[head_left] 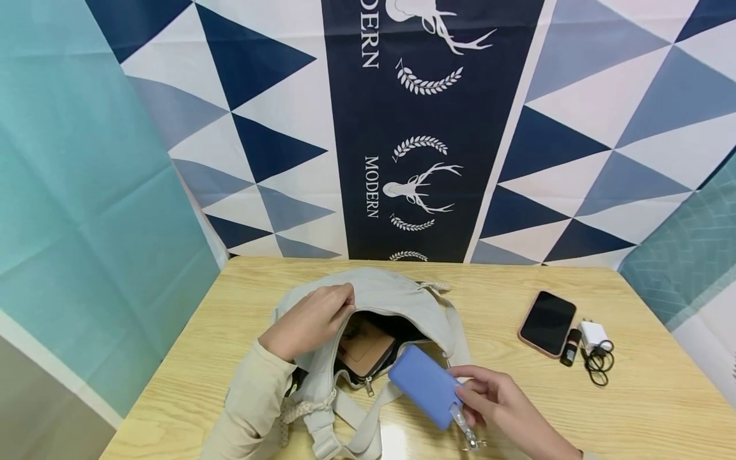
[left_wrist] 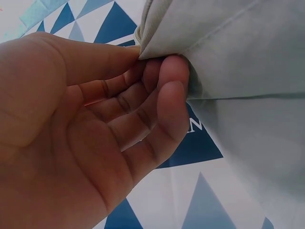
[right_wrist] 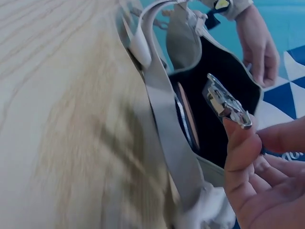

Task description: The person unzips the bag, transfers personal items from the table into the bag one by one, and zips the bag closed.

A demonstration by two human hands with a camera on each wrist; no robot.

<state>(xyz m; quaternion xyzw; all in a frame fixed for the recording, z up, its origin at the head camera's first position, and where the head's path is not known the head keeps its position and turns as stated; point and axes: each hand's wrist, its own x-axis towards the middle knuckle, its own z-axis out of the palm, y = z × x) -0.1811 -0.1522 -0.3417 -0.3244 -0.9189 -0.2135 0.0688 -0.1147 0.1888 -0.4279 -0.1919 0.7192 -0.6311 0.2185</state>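
Observation:
A light grey bag (head_left: 368,287) lies on the table with its zipped mouth spread apart. My left hand (head_left: 316,319) pinches the edge of that mouth; in the left wrist view the thumb and fingers (left_wrist: 174,71) grip the fabric. My right hand (head_left: 489,396) holds a flat blue pouch (head_left: 425,384), like a small wallet, by its near right end, just in front of the opening. A metal clasp (right_wrist: 226,102) hangs from the pouch. Inside the bag a brown flat thing (head_left: 365,350) shows against the dark lining.
To the right on the wooden table (head_left: 494,300) lie a phone (head_left: 548,322), a small black tube (head_left: 570,348), and a white charger plug (head_left: 594,335) with a coiled black cable (head_left: 599,365). Bag straps (head_left: 365,428) trail toward the front edge. A patterned cloth (head_left: 276,128) hangs behind.

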